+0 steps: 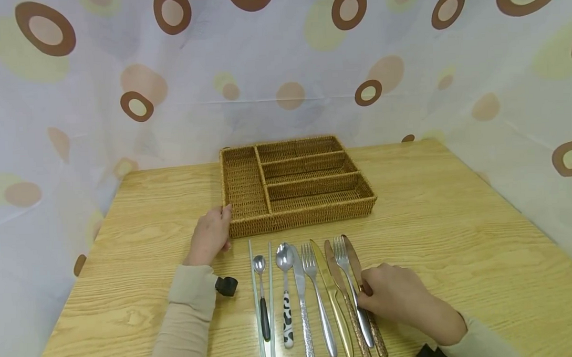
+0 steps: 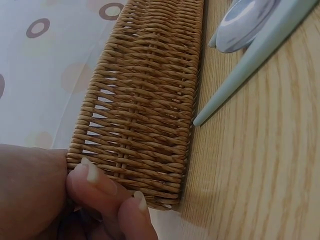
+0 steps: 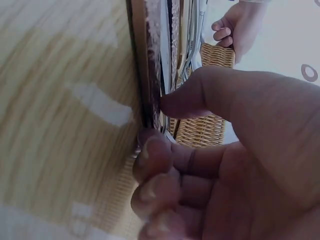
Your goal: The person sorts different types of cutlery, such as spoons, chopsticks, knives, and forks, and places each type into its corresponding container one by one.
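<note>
A brown wicker cutlery tray (image 1: pixel 301 218) lies on the table, divided into several bare compartments. My left hand (image 1: pixel 209 236) grips its near left corner, thumb and fingers on the woven wall (image 2: pixel 135 100). Lower right, my right hand (image 1: pixel 395 291) pinches the rightmost copper knife (image 1: pixel 379 335) between thumb and forefinger; its textured handle (image 3: pixel 153 45) shows in the right wrist view. Just left of that knife lies a silver fork (image 1: pixel 342 255), then a second copper knife (image 1: pixel 333 261). Whether the pinched knife is off the table I cannot tell.
Further left in the row lie a gold knife (image 1: pixel 335 303), another fork (image 1: pixel 310 261), a silver knife (image 1: pixel 300 283), a spoon with a spotted handle (image 1: pixel 287 315), a small dark-handled spoon (image 1: pixel 264 318) and two pale green chopsticks (image 1: pixel 253 274). A patterned curtain (image 1: pixel 263 58) surrounds the wooden table (image 1: pixel 128 257).
</note>
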